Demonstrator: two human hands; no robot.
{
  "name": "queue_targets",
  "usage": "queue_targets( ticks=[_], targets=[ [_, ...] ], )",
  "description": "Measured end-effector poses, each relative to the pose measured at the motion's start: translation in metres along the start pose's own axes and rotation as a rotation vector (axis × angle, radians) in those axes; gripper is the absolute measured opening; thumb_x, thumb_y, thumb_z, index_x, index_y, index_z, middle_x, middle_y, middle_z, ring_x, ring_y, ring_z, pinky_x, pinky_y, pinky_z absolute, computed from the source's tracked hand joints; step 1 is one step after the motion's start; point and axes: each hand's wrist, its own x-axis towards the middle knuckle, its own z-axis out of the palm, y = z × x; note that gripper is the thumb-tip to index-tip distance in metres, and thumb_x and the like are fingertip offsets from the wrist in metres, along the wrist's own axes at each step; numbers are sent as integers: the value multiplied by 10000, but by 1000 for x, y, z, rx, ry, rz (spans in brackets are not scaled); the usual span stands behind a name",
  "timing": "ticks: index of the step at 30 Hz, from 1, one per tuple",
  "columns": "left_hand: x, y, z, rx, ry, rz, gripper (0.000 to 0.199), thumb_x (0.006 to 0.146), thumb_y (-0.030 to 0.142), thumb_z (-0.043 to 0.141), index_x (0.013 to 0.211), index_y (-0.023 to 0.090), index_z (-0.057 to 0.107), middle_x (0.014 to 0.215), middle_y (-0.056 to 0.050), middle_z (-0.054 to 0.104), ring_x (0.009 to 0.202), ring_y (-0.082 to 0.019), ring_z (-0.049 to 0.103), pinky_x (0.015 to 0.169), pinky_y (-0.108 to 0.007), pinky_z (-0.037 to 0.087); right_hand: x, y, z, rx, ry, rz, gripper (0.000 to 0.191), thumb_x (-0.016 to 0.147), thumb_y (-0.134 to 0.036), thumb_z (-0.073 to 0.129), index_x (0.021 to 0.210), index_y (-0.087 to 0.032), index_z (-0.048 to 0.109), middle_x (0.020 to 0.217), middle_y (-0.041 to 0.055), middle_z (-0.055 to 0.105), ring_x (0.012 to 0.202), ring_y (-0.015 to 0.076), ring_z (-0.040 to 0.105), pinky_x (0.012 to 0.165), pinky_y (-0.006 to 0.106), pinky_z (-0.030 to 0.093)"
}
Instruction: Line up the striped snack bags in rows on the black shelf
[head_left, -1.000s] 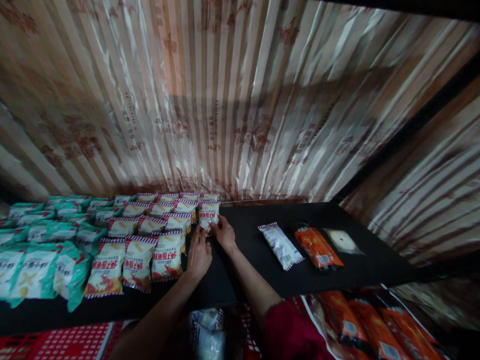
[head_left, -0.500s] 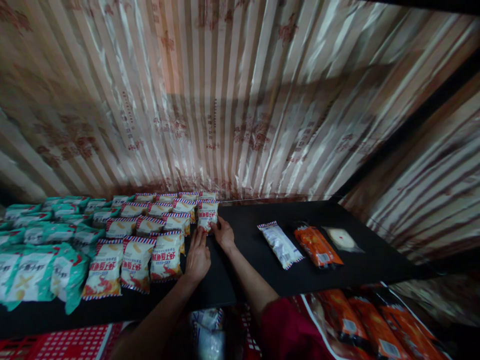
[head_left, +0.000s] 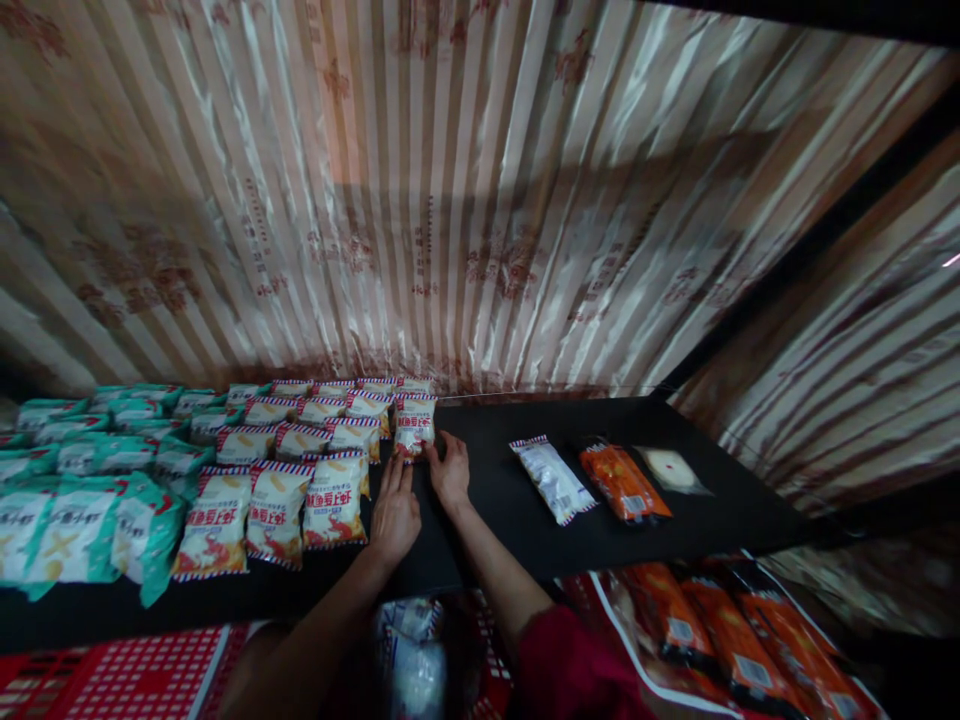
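A white snack bag [head_left: 415, 428] with red lettering and a striped top edge stands upright on the black shelf, a similar bag behind it. My left hand [head_left: 395, 512] reaches forward with fingers stretched out, their tips at the bag's bottom edge. At the bag's lower right side is my right hand [head_left: 451, 472], thumb and fingers apart and curved. Whether its thumb still touches the bag I cannot tell. Left of my hands, more of these bags stand in rows, among them a front bag [head_left: 335, 500] beside my left wrist.
Teal snack bags [head_left: 79, 530] fill the shelf's left end. On the black shelf [head_left: 495, 500] to the right lie a white packet [head_left: 553, 480], an orange packet [head_left: 624, 483] and a clear packet with pale contents [head_left: 670, 468]. Below are a red crate [head_left: 150, 670] and several orange packs [head_left: 724, 630].
My right hand has drawn back slightly from the bag's side, its fingers more raised. The left hand stays at the bag's base. The view has shifted slightly.
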Motion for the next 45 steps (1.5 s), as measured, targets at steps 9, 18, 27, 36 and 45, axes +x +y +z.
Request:
queue_targets(
  ticks=[9, 18, 27, 36, 45],
  targets=[
    [-14, 15, -2, 37, -88, -8, 501, 755, 25, 350, 1236, 22, 489, 1349, -191, 457, 1316, -255, 332, 1066, -402, 347, -36, 6, -2, 52, 81, -60, 357, 821, -278, 432, 1102, -124, 590, 1160, 158, 532, 1103, 249, 481, 943, 383, 393],
    [-32, 23, -8, 25, -119, -13, 467, 795, 47, 327, 1221, 40, 516, 1271, -169, 542, 1260, -244, 421, 1047, -403, 373, -70, 5, -8, 34, 29, -98, 355, 793, -197, 419, 1074, -105, 613, 1145, 166, 538, 1093, 248, 497, 952, 383, 408],
    [-56, 23, -14, 46, -108, 26, 430, 790, 70, 356, 1168, 62, 561, 1229, -148, 579, 1240, -239, 445, 1029, -388, 400, -99, 2, -23, -9, -53, -144, 317, 777, -140, 424, 987, -136, 662, 1135, 138, 561, 1080, 231, 505, 952, 361, 414],
    [-89, 24, -26, 16, -79, 138, 395, 818, 104, 368, 1152, 21, 560, 1207, -179, 580, 1240, -262, 437, 1040, -408, 401, -134, -2, -42, 11, -103, -221, 317, 789, -112, 412, 961, -143, 677, 1101, 118, 598, 1052, 209, 497, 942, 348, 415],
    [-147, 27, -25, -106, -90, 268, 397, 858, 176, 327, 1179, 76, 538, 1173, -166, 585, 1231, -247, 438, 1047, -474, 383, -194, 10, -63, 174, -153, -348, 436, 745, -64, 373, 1053, -193, 653, 1046, 80, 638, 1001, 194, 532, 923, 372, 436]
  ],
)
